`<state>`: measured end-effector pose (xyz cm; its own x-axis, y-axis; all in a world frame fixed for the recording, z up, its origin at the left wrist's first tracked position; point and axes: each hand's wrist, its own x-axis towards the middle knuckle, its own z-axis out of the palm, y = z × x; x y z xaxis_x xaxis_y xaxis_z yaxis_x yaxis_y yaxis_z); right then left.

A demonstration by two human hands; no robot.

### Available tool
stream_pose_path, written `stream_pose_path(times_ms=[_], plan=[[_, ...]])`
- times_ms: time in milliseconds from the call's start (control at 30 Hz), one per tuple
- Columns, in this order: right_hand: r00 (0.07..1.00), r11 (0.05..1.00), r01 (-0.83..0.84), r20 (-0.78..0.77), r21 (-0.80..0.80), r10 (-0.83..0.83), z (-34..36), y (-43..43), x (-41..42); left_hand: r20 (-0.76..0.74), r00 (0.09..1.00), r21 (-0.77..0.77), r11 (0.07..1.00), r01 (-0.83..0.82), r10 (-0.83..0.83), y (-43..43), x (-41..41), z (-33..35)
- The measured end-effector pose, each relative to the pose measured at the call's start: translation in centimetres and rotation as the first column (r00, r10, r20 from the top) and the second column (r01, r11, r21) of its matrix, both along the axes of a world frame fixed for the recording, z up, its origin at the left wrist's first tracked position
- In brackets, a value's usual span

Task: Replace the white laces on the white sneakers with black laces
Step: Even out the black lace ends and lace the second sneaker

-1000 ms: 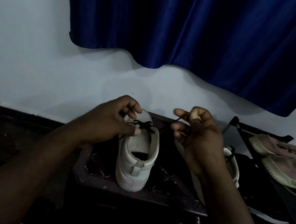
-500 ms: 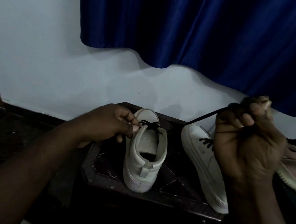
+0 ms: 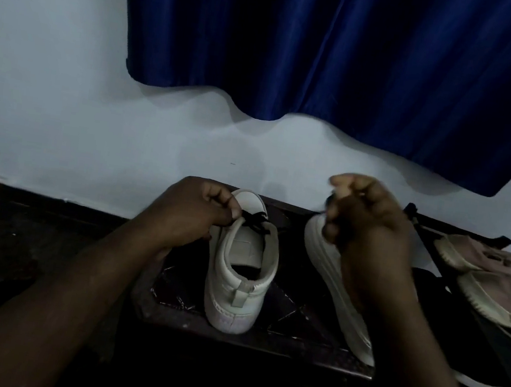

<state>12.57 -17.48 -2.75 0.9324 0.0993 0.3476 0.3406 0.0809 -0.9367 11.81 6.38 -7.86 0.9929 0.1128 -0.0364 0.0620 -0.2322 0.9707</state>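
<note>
- One white sneaker (image 3: 242, 272) upright near the middle of the counter (image 3: 277, 339), heel toward the front edge, probably to keep the top eyelets up and within reach.
- Pale, smooth upper with a pull tab at the heel; black lace (image 3: 256, 224) crossed over the tongue at the collar, no white lace visible on it.
- Left hand (image 3: 189, 214) at the collar's left side, thumb and forefinger pinching the black lace by the top eyelet, likely to pin the crossing during tightening.
- Right hand (image 3: 370, 228) raised over the counter's right side, blurred, fingers curled round what looks like the lace's free end; seemingly drawing it taut.
- Judged late in the lacing of this shoe: only the top crossing in hand.
- Second sneaker (image 3: 320, 257) along the right edge, toe toward the wall, largely behind the right hand; lacing hidden.
- Beyond the right edge, pinkish-beige shoes (image 3: 495, 289); blue curtain (image 3: 330, 57) over the pale wall (image 3: 66, 87) behind.
</note>
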Motion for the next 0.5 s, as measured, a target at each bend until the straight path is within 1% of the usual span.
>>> stream_pose_path(times_ms=[33, 100, 133, 200, 267, 333, 400, 467, 500], plan=[[0.999, 0.991, 0.012, -0.047, -0.132, -0.019, -0.9, 0.1, 0.5, 0.011, 1.000, -0.005, 1.000, 0.001, 0.000, -0.1, 0.0, 0.1], [0.997, 0.912, 0.028, -0.053, -0.408, -0.054, -2.8, 0.2, 1.3, 0.034, 0.999, -0.007, 1.000, 0.005, -0.005, -0.4, 0.0, 0.1], [0.997, 0.863, 0.037, -0.039, -0.503, -0.065, -3.2, -0.1, 1.6, 0.044, 0.999, -0.003, 1.000, 0.002, -0.002, -0.5, 0.0, 0.1], [0.998, 0.780, 0.037, -0.011, -0.625, -0.055, -3.0, -0.5, 1.9, 0.044, 0.999, -0.002, 1.000, -0.015, 0.015, -0.6, 0.0, 0.1], [1.000, 0.689, -0.011, 0.002, -0.725, 0.018, -2.9, -0.1, 1.5, 0.022, 0.999, -0.012, 1.000, -0.025, 0.026, -0.6, 0.1, 0.1], [0.996, 0.630, -0.044, 0.013, -0.775, 0.086, -3.4, 0.6, 1.3, 0.003, 1.000, -0.028, 1.000, -0.013, 0.013, -0.6, 0.1, 0.0], [0.995, 0.598, -0.043, 0.017, -0.800, 0.094, -3.7, 1.1, 1.3, 0.010, 1.000, -0.016, 1.000, -0.007, 0.007, -0.8, 0.1, 0.0], [0.995, 0.543, 0.017, 0.066, -0.840, 0.071, -3.8, 0.8, 1.7, 0.025, 1.000, 0.002, 1.000, -0.003, 0.003, -0.9, 0.0, 0.0], [0.996, 0.541, 0.022, 0.066, -0.841, 0.063, -3.8, 0.5, 1.9, 0.026, 1.000, 0.002, 1.000, -0.001, 0.001, -0.9, -0.1, 0.0]])
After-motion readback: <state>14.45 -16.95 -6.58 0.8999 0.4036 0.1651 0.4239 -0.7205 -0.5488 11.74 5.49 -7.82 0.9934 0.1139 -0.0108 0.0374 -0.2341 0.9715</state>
